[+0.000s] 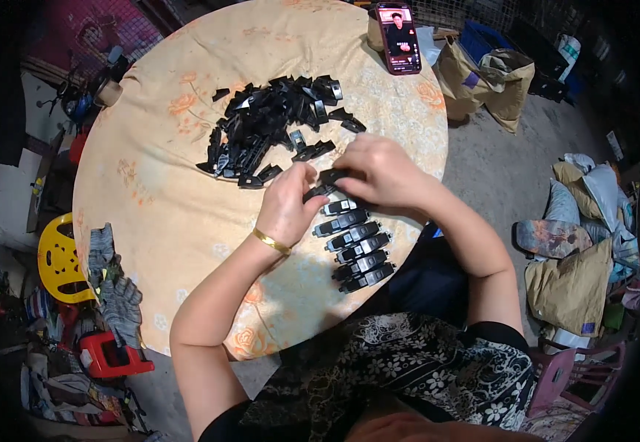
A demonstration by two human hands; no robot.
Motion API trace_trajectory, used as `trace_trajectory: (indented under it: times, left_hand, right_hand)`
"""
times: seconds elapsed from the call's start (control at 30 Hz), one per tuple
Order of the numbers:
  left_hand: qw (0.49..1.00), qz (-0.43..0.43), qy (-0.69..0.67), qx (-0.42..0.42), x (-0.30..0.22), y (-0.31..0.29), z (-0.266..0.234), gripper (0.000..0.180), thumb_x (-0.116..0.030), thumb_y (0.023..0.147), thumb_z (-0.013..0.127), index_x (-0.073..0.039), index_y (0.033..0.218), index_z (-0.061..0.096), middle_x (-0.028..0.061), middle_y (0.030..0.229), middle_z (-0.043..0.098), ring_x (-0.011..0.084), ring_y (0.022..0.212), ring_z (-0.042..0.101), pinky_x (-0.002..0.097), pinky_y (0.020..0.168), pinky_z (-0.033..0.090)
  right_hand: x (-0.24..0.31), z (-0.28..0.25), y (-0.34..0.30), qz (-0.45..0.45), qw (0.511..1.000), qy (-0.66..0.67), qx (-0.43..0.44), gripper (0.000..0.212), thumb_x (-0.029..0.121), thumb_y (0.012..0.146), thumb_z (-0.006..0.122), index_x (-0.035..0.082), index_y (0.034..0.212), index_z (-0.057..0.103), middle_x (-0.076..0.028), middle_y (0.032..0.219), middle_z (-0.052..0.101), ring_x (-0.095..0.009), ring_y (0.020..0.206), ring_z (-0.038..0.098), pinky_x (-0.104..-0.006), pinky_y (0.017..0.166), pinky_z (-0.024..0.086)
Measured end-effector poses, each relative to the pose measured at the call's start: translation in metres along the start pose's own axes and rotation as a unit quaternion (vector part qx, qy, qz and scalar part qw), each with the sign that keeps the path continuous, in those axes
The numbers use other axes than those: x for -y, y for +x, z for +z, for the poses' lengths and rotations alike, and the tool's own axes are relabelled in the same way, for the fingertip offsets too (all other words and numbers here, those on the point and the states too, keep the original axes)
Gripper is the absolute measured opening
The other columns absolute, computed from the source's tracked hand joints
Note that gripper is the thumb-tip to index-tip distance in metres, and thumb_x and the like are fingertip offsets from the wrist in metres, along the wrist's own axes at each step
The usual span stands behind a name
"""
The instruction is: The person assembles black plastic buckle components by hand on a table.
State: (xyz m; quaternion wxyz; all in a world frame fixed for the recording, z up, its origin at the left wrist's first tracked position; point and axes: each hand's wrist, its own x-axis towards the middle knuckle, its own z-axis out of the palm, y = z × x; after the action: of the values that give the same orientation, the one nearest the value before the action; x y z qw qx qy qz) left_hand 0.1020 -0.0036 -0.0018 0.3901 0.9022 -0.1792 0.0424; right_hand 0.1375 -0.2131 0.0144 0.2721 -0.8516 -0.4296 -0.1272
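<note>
A: What do we have at the near edge of the table [187, 258]?
B: We have a column of black clips [358, 245], laid one behind another, running from the near edge up toward our hands. Grey gloves [114, 283] hang over the edge on our left.

A: What is the state of our hands?
B: Our left hand [285, 205], with a gold bracelet [271, 241] at the wrist, pinches a black piece [319, 192] just beyond the column. Our right hand [377, 174] grips dark plastic at the same spot, thumb against fingers. We cannot tell whether both hold one piece or two, because the fingers cover the contact.

A: What lies farther out?
B: We find a few loose black parts [314, 151], then a heap of black parts [261, 121] left of center. At the far edge, a phone [399, 44] stands upright with its screen lit.
</note>
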Motion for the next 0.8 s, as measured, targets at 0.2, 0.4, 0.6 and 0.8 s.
trace_trajectory:
  times: [0.2,0.4,0.6,0.8]
  left_hand:
    - [0.999,0.040,0.025,-0.025,0.003,-0.001,0.002,0.022,-0.010,0.070,0.076,-0.003,0.085,0.062,0.0120,0.078,0.059,0.0301,0.074,0.057,0.0389,0.067,0.047]
    - [0.999,0.044,0.009,0.015,0.001,0.000,-0.006,0.020,-0.009,0.069,0.076,-0.006,0.087,0.066,0.0118,0.081,0.061,0.0299,0.079,0.059,0.0385,0.071,0.047]
    - [0.999,0.037,0.021,-0.012,-0.001,-0.001,-0.005,0.021,-0.008,0.069,0.077,-0.002,0.085,0.066,0.0133,0.081,0.060,0.0302,0.082,0.059,0.0382,0.072,0.048]
    - [1.000,-0.014,0.014,0.021,0.004,0.001,-0.006,0.019,-0.010,0.068,0.077,-0.002,0.082,0.067,0.0135,0.080,0.061,0.0305,0.081,0.059,0.0389,0.073,0.047]
  right_hand:
    - [0.006,-0.013,-0.012,0.158,0.973,-0.129,0.104,0.023,0.023,0.072,0.073,0.003,0.081,0.067,-0.013,0.074,0.063,-0.032,0.079,0.062,-0.0432,0.067,0.049]
    - [-0.011,-0.021,-0.013,0.040,0.999,0.029,0.007,0.031,0.010,0.070,0.074,0.003,0.099,0.066,-0.010,0.107,0.063,-0.032,0.100,0.058,-0.0403,0.085,0.048]
    - [-0.024,-0.004,-0.009,0.068,0.993,0.072,0.069,0.029,0.007,0.073,0.072,0.003,0.101,0.067,-0.011,0.092,0.066,-0.033,0.089,0.060,-0.0420,0.082,0.048]
    - [-0.018,0.001,-0.014,0.223,0.918,0.327,0.018,0.029,0.004,0.083,0.069,0.001,0.112,0.064,-0.011,0.090,0.068,-0.008,0.082,0.061,-0.0267,0.071,0.050]
